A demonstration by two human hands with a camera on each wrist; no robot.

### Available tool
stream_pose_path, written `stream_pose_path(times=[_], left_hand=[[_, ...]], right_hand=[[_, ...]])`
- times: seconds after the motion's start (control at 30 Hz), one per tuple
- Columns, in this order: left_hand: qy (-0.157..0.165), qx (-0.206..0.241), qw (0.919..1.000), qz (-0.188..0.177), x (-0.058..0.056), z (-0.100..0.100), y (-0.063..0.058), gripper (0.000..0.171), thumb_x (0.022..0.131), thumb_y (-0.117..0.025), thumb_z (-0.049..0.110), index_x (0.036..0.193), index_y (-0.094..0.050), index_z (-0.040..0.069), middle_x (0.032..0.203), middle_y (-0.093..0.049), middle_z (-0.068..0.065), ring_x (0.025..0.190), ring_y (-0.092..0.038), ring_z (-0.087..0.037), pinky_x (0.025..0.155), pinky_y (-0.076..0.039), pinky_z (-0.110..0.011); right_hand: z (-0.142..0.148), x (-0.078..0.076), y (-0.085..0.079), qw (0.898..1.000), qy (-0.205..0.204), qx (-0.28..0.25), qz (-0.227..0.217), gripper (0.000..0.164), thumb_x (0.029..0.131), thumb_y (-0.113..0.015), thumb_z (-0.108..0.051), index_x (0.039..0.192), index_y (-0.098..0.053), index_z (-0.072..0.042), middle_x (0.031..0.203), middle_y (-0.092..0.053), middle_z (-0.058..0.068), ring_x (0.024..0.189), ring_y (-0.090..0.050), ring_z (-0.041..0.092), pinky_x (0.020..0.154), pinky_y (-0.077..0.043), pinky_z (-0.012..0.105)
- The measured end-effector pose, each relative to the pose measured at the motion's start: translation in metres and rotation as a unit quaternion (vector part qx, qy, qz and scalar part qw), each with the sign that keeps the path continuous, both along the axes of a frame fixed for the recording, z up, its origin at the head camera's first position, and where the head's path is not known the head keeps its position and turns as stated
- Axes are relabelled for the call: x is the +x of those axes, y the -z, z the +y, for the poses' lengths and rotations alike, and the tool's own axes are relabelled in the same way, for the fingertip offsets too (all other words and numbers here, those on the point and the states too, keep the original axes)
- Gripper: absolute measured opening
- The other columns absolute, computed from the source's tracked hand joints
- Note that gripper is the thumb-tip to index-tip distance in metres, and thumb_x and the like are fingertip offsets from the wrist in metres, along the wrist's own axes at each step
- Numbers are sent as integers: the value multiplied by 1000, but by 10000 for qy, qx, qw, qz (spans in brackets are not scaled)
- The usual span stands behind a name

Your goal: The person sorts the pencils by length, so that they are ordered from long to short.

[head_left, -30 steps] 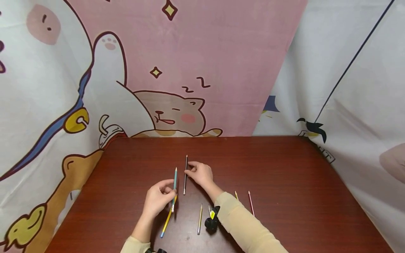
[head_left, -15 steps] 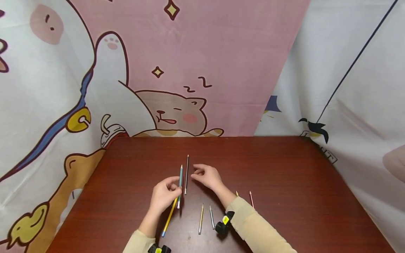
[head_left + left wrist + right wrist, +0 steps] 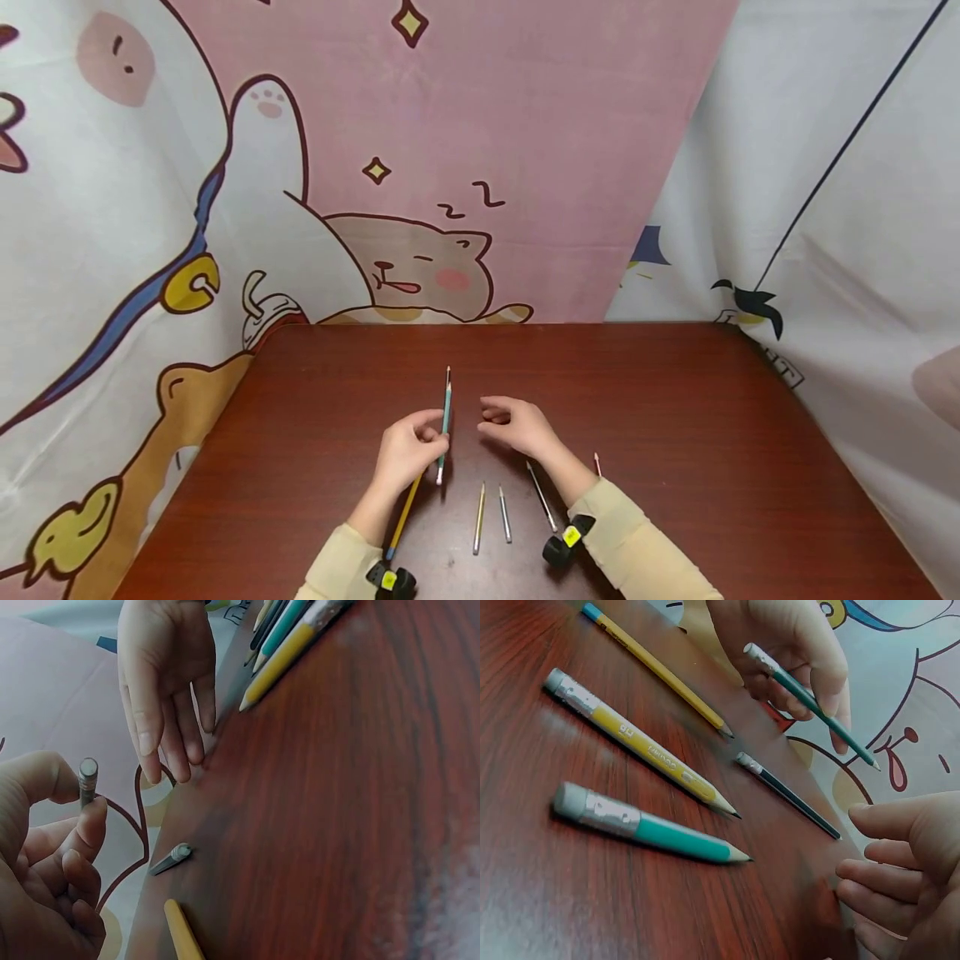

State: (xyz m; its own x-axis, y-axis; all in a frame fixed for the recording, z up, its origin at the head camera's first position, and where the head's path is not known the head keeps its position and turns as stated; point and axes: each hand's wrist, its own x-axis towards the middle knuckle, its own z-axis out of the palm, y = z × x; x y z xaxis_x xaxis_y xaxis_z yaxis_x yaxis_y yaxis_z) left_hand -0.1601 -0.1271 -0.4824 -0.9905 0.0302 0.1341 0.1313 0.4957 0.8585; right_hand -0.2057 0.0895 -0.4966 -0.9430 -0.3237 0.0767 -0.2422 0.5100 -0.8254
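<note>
My left hand (image 3: 408, 450) pinches a teal pencil (image 3: 446, 408) between thumb and fingers, its point aimed away and its white eraser end nearer. In the right wrist view the teal pencil (image 3: 802, 694) is raised and slanted. Behind it, a black pencil (image 3: 787, 795) lies on the table; in the head view the teal pencil overlaps most of it. My right hand (image 3: 521, 425) hovers to the right of these pencils, fingers loosely bent and holding nothing. Close to my left wrist lies a yellow pencil (image 3: 405, 521) with a blue end.
Two short pencils, a yellow one (image 3: 645, 746) and a green one (image 3: 660, 832), lie side by side on the brown table (image 3: 675, 400). A dark pencil (image 3: 542, 500) and a red-tipped pencil (image 3: 597, 463) are near my right forearm. A cartoon-printed cloth (image 3: 585, 167) hangs behind.
My right hand has let go of the black pencil and moved right, toward me. My left hand has carried the teal pencil right until it overlaps the black one in the head view.
</note>
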Motion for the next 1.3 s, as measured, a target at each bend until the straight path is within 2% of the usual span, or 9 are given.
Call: stream_pose_path(times=[0.33,0.67,0.9,1.13,1.3], left_hand=[[-28,-292,9995,147,-13,10,1,38,73,-72,10,111,-74,8,66,-65,9,59,-55,-5,60,-45,-26],[-198,-636,9975,246,-29,20,5,40,72,-72,14,111,-75,9,66,-66,10,58,-56,-3,60,-47,-28],[-249,-828,9960,216,-35,23,10,40,73,-70,15,113,-75,12,66,-66,11,53,-56,-2,64,-49,-31],[-349,-1303,9898,456,-40,26,15,40,72,-69,17,112,-76,14,63,-64,16,51,-56,-1,68,-50,-34],[-407,-1583,9843,665,-41,28,17,40,71,-69,18,109,-77,14,62,-64,18,65,-61,-7,74,-49,-38]], right_hand=[[17,8,-3,9995,-257,-170,-78,49,87,-75,-18,129,-61,4,107,-71,17,99,-68,34,86,-52,47],[30,17,-4,9989,-138,-410,197,46,88,-74,-16,129,-62,2,104,-73,13,99,-69,31,89,-51,47],[38,22,-6,9980,-58,-459,434,44,88,-74,-12,129,-62,2,103,-73,11,99,-69,28,90,-51,42],[45,24,-6,9950,-111,-827,542,43,88,-73,-4,127,-60,8,103,-72,19,99,-68,36,90,-50,49],[48,25,-4,9932,-88,-1008,578,44,87,-72,-3,127,-59,10,104,-71,22,99,-68,38,90,-50,49]])
